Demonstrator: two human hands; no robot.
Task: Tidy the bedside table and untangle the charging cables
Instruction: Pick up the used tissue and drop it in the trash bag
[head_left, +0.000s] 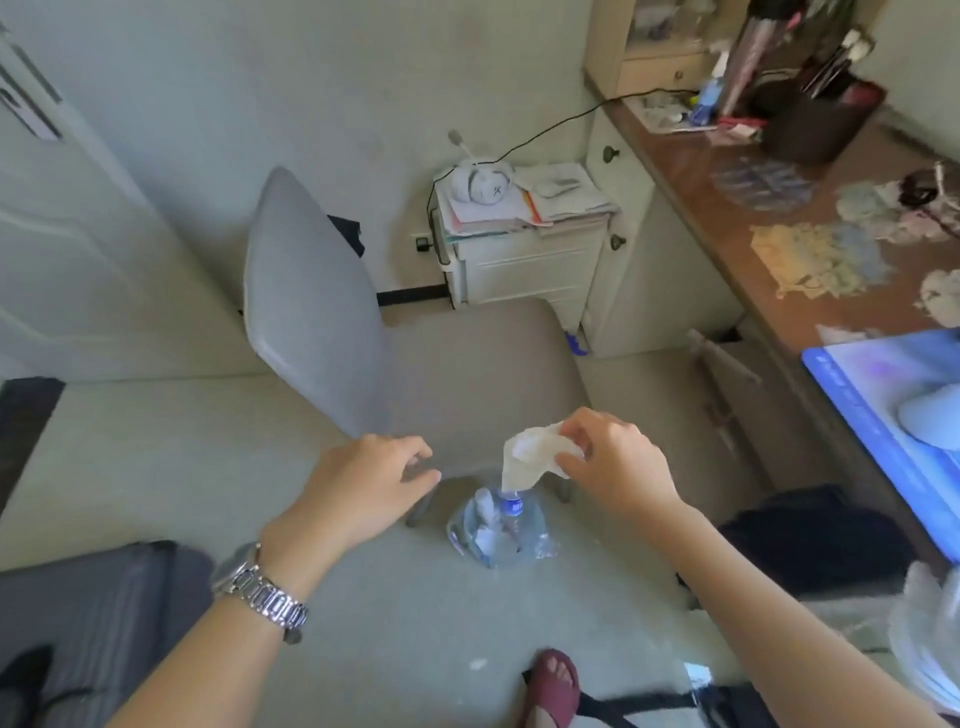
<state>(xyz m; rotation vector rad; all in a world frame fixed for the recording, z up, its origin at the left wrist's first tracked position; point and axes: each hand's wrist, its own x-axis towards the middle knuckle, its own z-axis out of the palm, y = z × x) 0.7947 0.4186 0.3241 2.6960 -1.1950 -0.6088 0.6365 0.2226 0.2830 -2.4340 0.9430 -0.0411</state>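
My right hand (615, 457) pinches a crumpled white tissue (530, 460) that hangs just above a clear plastic bag (498, 527) on the floor. The bag holds a bottle with a blue label and scraps of paper. My left hand (371, 480), with a metal watch on the wrist, hovers beside the bag with fingers loosely curled and holds nothing. Farther back, a white bedside table (524, 260) carries stacked papers and a white headset (480, 184). A black cable (540, 130) runs from the desk past the headset down to a wall plug.
A grey chair (337, 312) stands directly behind the bag. A brown desk (727, 218) with a cluttered top, a dark pen holder and a blue mat runs along the right. A dark bag (810, 535) lies on the floor at right. My sandalled foot (553, 686) shows below.
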